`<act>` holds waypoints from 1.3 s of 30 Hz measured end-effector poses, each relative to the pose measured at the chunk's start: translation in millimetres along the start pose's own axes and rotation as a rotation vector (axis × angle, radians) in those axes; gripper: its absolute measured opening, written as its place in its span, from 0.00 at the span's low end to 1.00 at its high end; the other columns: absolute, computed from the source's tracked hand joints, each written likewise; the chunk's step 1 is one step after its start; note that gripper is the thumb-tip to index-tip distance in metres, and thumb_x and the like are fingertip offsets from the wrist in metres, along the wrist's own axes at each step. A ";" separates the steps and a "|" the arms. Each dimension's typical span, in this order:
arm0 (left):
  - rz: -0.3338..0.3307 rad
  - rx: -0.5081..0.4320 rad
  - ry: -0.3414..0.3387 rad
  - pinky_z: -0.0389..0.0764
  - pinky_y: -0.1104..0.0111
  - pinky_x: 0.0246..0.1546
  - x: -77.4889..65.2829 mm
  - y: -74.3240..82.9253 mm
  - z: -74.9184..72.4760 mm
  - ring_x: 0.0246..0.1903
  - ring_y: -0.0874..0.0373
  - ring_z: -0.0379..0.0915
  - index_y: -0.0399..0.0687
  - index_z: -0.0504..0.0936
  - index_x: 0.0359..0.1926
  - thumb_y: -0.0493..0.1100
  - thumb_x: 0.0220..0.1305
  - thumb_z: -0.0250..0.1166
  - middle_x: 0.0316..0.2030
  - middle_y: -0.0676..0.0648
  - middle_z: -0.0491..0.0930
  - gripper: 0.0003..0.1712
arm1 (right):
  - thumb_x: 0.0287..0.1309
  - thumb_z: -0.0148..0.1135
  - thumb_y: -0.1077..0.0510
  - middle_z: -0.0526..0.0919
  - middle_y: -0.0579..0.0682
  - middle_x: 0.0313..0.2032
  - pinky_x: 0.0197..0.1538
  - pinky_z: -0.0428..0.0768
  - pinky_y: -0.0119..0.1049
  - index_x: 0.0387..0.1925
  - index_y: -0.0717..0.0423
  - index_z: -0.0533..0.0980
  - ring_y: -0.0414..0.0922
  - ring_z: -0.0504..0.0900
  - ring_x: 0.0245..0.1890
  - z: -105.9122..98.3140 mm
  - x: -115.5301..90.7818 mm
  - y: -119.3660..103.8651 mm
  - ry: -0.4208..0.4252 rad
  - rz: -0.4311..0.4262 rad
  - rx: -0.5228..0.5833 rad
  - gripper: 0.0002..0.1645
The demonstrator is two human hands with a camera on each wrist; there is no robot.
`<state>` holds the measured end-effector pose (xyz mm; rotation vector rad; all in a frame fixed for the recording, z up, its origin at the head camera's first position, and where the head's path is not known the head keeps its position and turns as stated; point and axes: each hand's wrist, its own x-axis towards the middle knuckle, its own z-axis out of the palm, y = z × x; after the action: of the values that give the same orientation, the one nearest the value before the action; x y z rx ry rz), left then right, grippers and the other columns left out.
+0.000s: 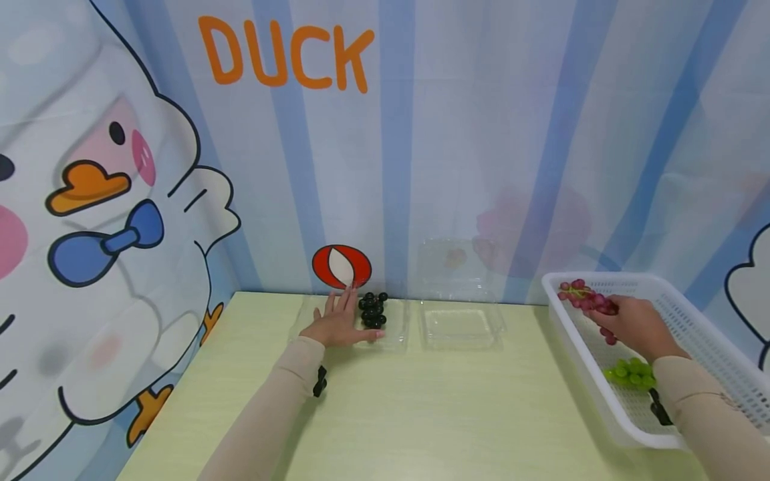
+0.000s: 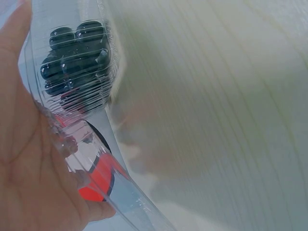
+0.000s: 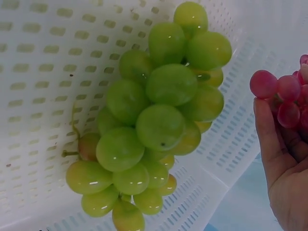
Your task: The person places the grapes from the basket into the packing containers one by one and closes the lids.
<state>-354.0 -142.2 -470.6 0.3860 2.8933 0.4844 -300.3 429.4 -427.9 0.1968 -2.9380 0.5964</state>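
My left hand (image 1: pixel 337 327) lies with fingers spread at a clear plastic clamshell box (image 1: pixel 394 334), palm along its hinge side and thumb at the front. A bunch of black grapes (image 1: pixel 373 311) sits in that box; in the left wrist view the black grapes (image 2: pixel 77 62) show through its ribbed wall. Over the far end of a white basket (image 1: pixel 571 367), my right hand (image 1: pixel 637 326) pinches a bunch of red grapes (image 1: pixel 580 294). In the right wrist view the red grapes (image 3: pixel 288 96) hang at the fingertips. Green grapes (image 3: pixel 149 110) rest on the basket floor below.
A second clear clamshell box (image 1: pixel 462 329) stands right of the first, its lid (image 1: pixel 457 267) raised against the curtain. Behind the pale wooden table (image 1: pixel 433 414) hangs a blue-striped curtain (image 1: pixel 457 147) with a printed duck. The basket takes up the table's right side.
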 end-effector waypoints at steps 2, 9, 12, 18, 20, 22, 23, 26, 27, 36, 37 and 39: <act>0.002 0.004 0.000 0.40 0.28 0.69 -0.1 0.1 -0.3 0.79 0.35 0.25 0.48 0.36 0.82 0.85 0.52 0.57 0.82 0.44 0.32 0.74 | 0.71 0.61 0.43 0.78 0.47 0.17 0.25 0.68 0.38 0.29 0.60 0.75 0.44 0.71 0.19 0.2 0.8 -1.2 0.011 -0.002 -0.010 0.24; 0.002 0.007 -0.008 0.40 0.28 0.69 -1.3 0.3 -0.6 0.79 0.35 0.25 0.49 0.36 0.82 0.86 0.51 0.57 0.82 0.45 0.31 0.74 | 0.70 0.61 0.42 0.78 0.46 0.17 0.24 0.69 0.38 0.28 0.60 0.75 0.45 0.72 0.18 0.3 4.1 -5.6 0.045 0.006 -0.019 0.26; 0.001 0.003 -0.009 0.40 0.28 0.69 -1.0 -0.2 -0.1 0.79 0.35 0.25 0.48 0.36 0.82 0.85 0.51 0.57 0.82 0.45 0.30 0.74 | 0.70 0.61 0.41 0.77 0.47 0.17 0.24 0.69 0.38 0.28 0.60 0.75 0.45 0.72 0.18 0.4 5.1 -7.5 0.060 0.007 -0.021 0.27; -0.005 -0.006 -0.009 0.40 0.27 0.69 0.8 -1.2 1.3 0.79 0.35 0.25 0.48 0.36 0.82 0.86 0.50 0.58 0.82 0.45 0.31 0.75 | 0.70 0.60 0.40 0.78 0.48 0.18 0.24 0.69 0.39 0.29 0.61 0.75 0.45 0.72 0.19 0.1 6.3 -13.3 0.055 0.025 -0.002 0.27; -0.010 0.000 -0.016 0.39 0.28 0.69 1.8 -1.9 2.5 0.79 0.35 0.24 0.49 0.35 0.82 0.86 0.50 0.58 0.82 0.46 0.30 0.75 | 0.70 0.59 0.40 0.79 0.48 0.19 0.24 0.69 0.39 0.29 0.61 0.75 0.45 0.73 0.19 -0.5 6.8 -16.0 0.050 0.032 0.007 0.28; -0.009 0.005 -0.015 0.40 0.28 0.69 0.9 -1.3 2.4 0.79 0.35 0.25 0.48 0.35 0.82 0.86 0.51 0.57 0.82 0.45 0.30 0.75 | 0.70 0.59 0.39 0.78 0.49 0.19 0.24 0.69 0.39 0.30 0.61 0.74 0.46 0.73 0.20 -1.3 7.5 -18.8 0.048 0.036 0.014 0.28; -0.011 0.008 -0.016 0.39 0.28 0.69 2.5 -2.7 3.7 0.79 0.35 0.24 0.49 0.34 0.82 0.85 0.51 0.57 0.82 0.46 0.29 0.75 | 0.70 0.58 0.38 0.78 0.49 0.19 0.24 0.69 0.39 0.30 0.61 0.74 0.46 0.73 0.20 -1.8 7.9 -20.2 0.049 0.036 0.016 0.29; -0.005 0.005 -0.006 0.40 0.28 0.69 1.3 -2.3 3.0 0.79 0.35 0.25 0.49 0.35 0.82 0.85 0.51 0.58 0.82 0.46 0.29 0.74 | 0.71 0.57 0.37 0.78 0.50 0.20 0.24 0.70 0.39 0.31 0.62 0.74 0.46 0.73 0.20 -3.1 9.5 -24.2 0.049 0.041 0.023 0.30; -0.002 0.005 -0.002 0.40 0.28 0.69 0.4 -1.6 2.3 0.79 0.35 0.25 0.48 0.36 0.82 0.85 0.52 0.58 0.82 0.46 0.29 0.74 | 0.71 0.57 0.37 0.79 0.50 0.20 0.24 0.70 0.39 0.32 0.62 0.75 0.46 0.74 0.20 -3.5 10.1 -25.4 0.049 0.043 0.027 0.30; 0.003 0.006 0.002 0.41 0.28 0.69 -1.8 0.3 0.8 0.79 0.35 0.26 0.47 0.37 0.82 0.85 0.52 0.57 0.82 0.46 0.31 0.74 | 0.71 0.56 0.36 0.80 0.51 0.22 0.25 0.73 0.38 0.35 0.64 0.76 0.46 0.76 0.22 -4.0 14.1 -30.7 0.052 0.072 0.028 0.32; 0.002 0.001 0.001 0.40 0.28 0.69 -1.3 0.3 0.7 0.79 0.36 0.26 0.47 0.37 0.82 0.85 0.52 0.57 0.82 0.46 0.31 0.74 | 0.71 0.56 0.36 0.80 0.51 0.22 0.25 0.73 0.38 0.35 0.64 0.76 0.46 0.76 0.22 -3.9 14.3 -30.8 0.055 0.070 0.030 0.32; -0.004 -0.003 -0.006 0.39 0.29 0.70 0.5 -0.2 1.3 0.79 0.36 0.24 0.48 0.35 0.82 0.86 0.51 0.57 0.82 0.46 0.29 0.74 | 0.71 0.56 0.37 0.81 0.51 0.22 0.25 0.73 0.39 0.35 0.64 0.76 0.46 0.76 0.22 -4.0 14.6 -31.3 0.060 0.065 0.033 0.31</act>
<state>-354.2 -141.9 -471.9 0.3799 2.8868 0.4867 -309.4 400.9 -410.2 0.0853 -2.8873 0.6484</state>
